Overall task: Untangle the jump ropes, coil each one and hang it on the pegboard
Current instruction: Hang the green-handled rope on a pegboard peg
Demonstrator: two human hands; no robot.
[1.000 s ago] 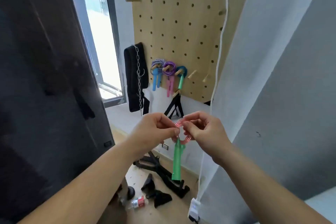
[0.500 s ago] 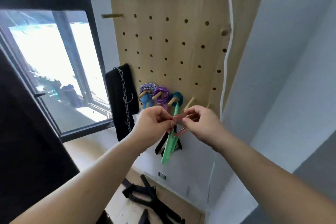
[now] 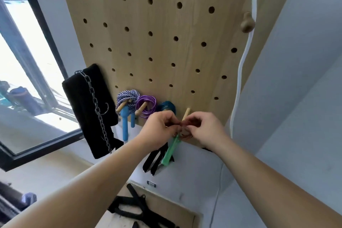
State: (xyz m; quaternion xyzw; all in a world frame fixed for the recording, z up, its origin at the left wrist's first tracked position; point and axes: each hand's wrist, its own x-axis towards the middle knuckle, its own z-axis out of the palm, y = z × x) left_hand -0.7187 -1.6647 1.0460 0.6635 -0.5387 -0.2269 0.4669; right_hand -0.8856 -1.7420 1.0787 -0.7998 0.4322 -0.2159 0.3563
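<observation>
On your pegboard (image 3: 166, 42), along its bottom edge, three coils hang on pegs: striped rope (image 3: 127, 96), purple rope (image 3: 148, 104), teal rope (image 3: 167, 107).

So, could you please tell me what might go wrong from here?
The red rope coil is only pinched between left hand and right hand; it might spring loose before reaching the wooden peg. Its hanging green handles could also tug it off that peg.

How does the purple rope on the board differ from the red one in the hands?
The purple rope hangs on a peg, untouched; the red rope is pinched between the left hand and right hand, not yet hung. The red rope's green handles dangle; the purple rope's are hidden. Both are small coils.
</observation>
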